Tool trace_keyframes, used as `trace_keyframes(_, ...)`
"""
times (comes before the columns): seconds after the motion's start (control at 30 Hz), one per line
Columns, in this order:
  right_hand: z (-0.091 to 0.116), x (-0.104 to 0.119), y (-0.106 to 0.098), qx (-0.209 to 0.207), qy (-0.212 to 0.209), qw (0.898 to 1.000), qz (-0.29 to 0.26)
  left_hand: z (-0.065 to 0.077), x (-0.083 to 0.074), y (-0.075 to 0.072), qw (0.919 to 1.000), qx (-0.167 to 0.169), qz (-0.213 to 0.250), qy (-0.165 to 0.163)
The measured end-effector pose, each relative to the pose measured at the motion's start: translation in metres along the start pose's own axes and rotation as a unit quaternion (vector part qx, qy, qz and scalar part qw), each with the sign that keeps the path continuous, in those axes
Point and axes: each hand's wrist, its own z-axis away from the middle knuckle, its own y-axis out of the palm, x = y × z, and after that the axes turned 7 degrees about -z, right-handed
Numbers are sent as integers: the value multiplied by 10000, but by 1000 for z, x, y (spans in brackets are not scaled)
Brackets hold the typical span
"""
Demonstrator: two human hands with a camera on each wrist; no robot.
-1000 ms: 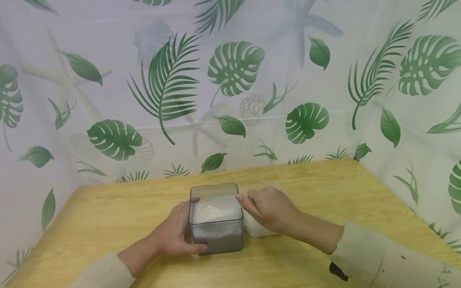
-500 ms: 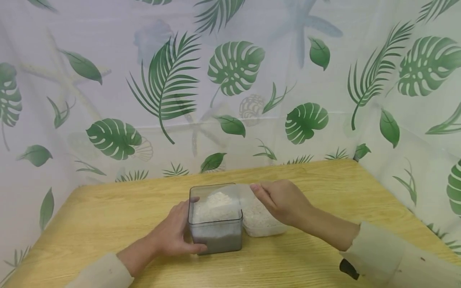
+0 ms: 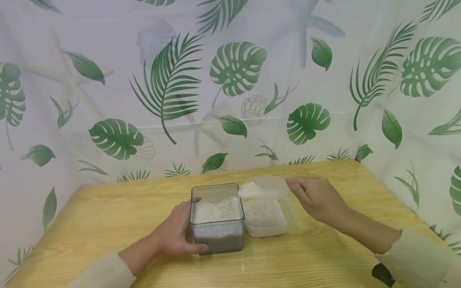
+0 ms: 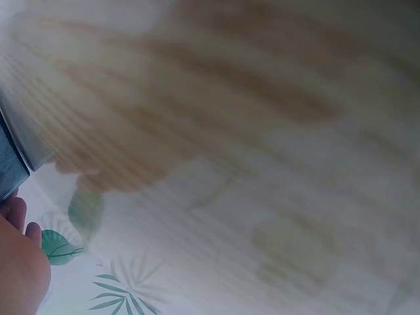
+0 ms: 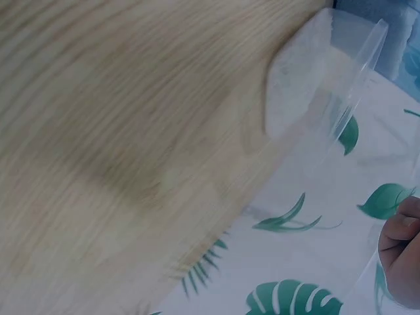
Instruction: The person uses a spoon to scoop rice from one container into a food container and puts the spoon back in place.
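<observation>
My left hand (image 3: pixel 174 234) grips the near left corner of a smoky square container (image 3: pixel 217 240), thumb in front and fingers along its side. White powdery grain (image 3: pixel 217 210) fills much of that container. With curled fingers my right hand (image 3: pixel 318 198) holds the end of a translucent plastic scoop (image 3: pixel 275 186), which carries a small white heap. The scoop hangs over a clear plastic tub (image 3: pixel 266 232) of white grain, right beside the square container. In the right wrist view the tub (image 5: pixel 357 33) shows at the top, and my curled right hand (image 5: pixel 403 252) at the right edge.
Both containers stand on a wood-grain table (image 3: pixel 126 216). A white curtain (image 3: pixel 252 132) with green leaf prints hangs behind the table and along its sides. A small dark object (image 3: pixel 382 275) shows beneath my right sleeve.
My right hand has lifted the scoop out of the square container, with white grain on it, and moved it right over the clear tub. My left hand has stayed on the square container.
</observation>
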Motion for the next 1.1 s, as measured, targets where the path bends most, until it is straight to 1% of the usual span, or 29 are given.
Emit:
trace_keyframes(0.2, 14, -19, -6, -60, 280, 9996, 88, 0, -1, 0, 10000, 13, 32, -37)
trace_keyframes(0.5, 28, -39, -2, 290, 766, 9960, 346, 0, 0, 1, 10000, 5, 64, -26)
trace_keyframes(0.6, 32, -44, 0, 343, 833, 9946, 508, 0, -1, 1, 10000, 21, 59, -48)
trace_keyframes(0.7, 37, -50, 5, 217, 674, 9953, 664, 0, -1, 1, 10000, 24, 28, -59)
trace_keyframes(0.87, 43, -58, 14, -252, 287, 9949, 931, -1, -1, 2, 10000, 34, 26, -48)
trace_keyframes(0.97, 44, -59, 17, -447, 158, 9934, 1042, 0, 0, 2, 10000, 30, 1, -39)
trace_keyframes(1.1, 43, -60, 19, -605, -36, 9916, 1140, 0, 2, 3, 10000, 10, 12, -24)
